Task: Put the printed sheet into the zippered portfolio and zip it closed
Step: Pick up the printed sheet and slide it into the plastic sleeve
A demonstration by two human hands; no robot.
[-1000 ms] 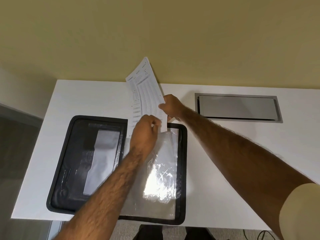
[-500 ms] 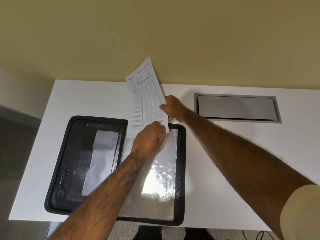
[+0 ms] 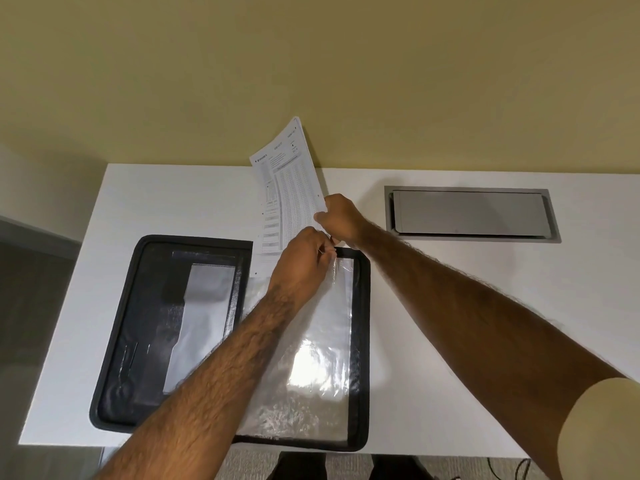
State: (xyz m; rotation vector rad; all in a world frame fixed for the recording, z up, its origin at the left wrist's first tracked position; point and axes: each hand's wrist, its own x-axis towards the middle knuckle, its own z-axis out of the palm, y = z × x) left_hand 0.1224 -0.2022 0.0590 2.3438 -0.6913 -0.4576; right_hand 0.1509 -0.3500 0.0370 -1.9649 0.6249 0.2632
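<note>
A black zippered portfolio (image 3: 145, 327) lies open on the white table (image 3: 467, 323), with clear plastic sleeves (image 3: 311, 368) on its right half. The printed sheet (image 3: 289, 188) stands nearly upright above the portfolio's far edge, its lower end at the sleeves' top. My right hand (image 3: 341, 216) pinches the sheet's right edge. My left hand (image 3: 304, 261) pinches the top edge of a plastic sleeve, just below the right hand. Where the sheet's bottom edge lies is hidden behind my left hand.
A grey metal cable hatch (image 3: 471, 213) is set into the table at the back right. A yellow wall (image 3: 311, 64) rises right behind the table. The table's front edge runs close under the portfolio.
My left hand has moved right and slightly down along the sleeve's top edge, closer to my right hand. The sheet and my right hand have barely moved.
</note>
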